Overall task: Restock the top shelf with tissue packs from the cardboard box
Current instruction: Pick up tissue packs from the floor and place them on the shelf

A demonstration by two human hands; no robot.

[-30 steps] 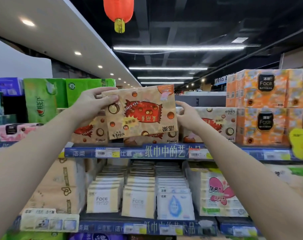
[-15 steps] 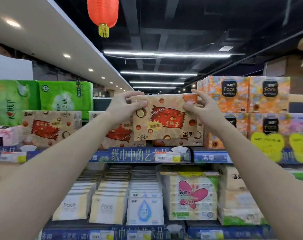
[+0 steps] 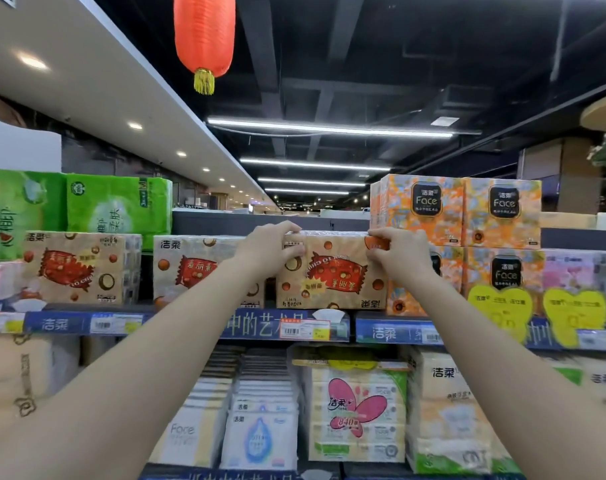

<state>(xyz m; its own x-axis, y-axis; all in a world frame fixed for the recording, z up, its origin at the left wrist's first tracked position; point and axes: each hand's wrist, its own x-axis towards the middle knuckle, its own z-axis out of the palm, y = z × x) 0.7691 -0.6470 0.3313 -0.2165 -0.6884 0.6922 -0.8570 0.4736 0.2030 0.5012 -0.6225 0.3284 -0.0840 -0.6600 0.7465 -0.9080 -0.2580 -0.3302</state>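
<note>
A tan tissue pack [image 3: 332, 275] with a red candy print sits upside down on the top shelf [image 3: 294, 327], its lower edge on the shelf. My left hand [image 3: 272, 249] grips its upper left corner and my right hand [image 3: 398, 251] grips its upper right corner. Two matching tan packs [image 3: 194, 268] [image 3: 76, 268] stand to its left on the same shelf. The cardboard box is out of view.
Orange Face tissue packs [image 3: 457, 209] are stacked right of the held pack, with pink packs [image 3: 571, 275] further right. Green packs [image 3: 118, 206] sit on the tan ones at left. Lower shelf holds several tissue bundles [image 3: 357, 410]. A red lantern [image 3: 204, 36] hangs overhead.
Both hands carried the tan pack rightward and down from mid-air onto the top shelf beside the orange packs. The camera view shifted right.
</note>
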